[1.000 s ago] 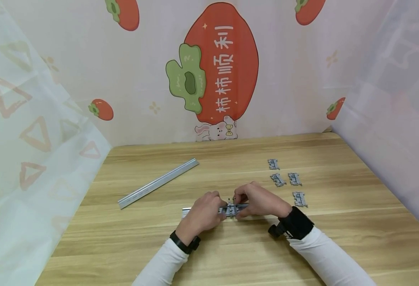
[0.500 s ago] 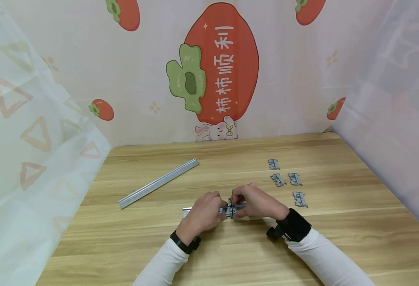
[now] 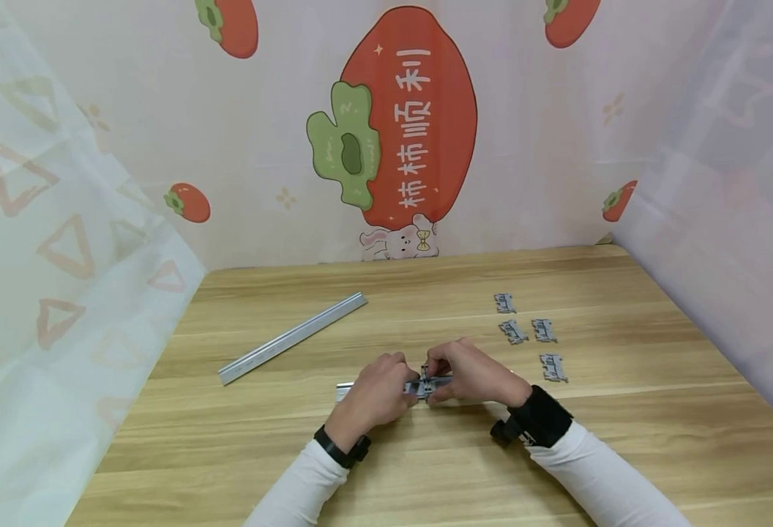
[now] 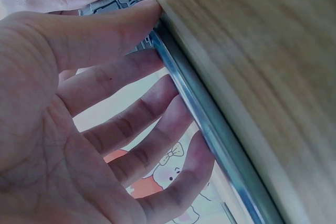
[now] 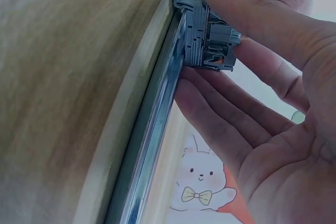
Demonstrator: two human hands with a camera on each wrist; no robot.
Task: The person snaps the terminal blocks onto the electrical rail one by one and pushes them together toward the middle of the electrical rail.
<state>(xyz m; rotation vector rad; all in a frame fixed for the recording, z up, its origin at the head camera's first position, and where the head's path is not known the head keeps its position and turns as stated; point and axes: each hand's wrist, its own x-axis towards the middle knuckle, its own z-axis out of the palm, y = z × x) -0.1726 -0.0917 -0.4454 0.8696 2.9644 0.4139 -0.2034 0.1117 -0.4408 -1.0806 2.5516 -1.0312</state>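
A short metal DIN rail [image 3: 343, 392] lies on the table in front of the person. The left hand [image 3: 376, 389] grips it; in the left wrist view the thumb and fingers bracket the rail [image 4: 218, 145] from both long sides. Near the rail's middle, a grey terminal block [image 5: 197, 38] stands upright on it. The right hand [image 3: 475, 372] pinches this block between thumb and fingers, close beside the left fingertips. Whether the block is fully seated on the rail cannot be made out.
A second, longer DIN rail [image 3: 290, 338] lies slanted at the back left. Several loose terminal blocks, such as one block [image 3: 553, 367] nearest the right forearm, lie flat on the right. A printed cloth [image 3: 525, 183] hangs behind the wooden table [image 3: 228, 454].
The right hand has shifted slightly left with the terminal block, whose tilt has changed a little. The left hand and the rail stay in place.
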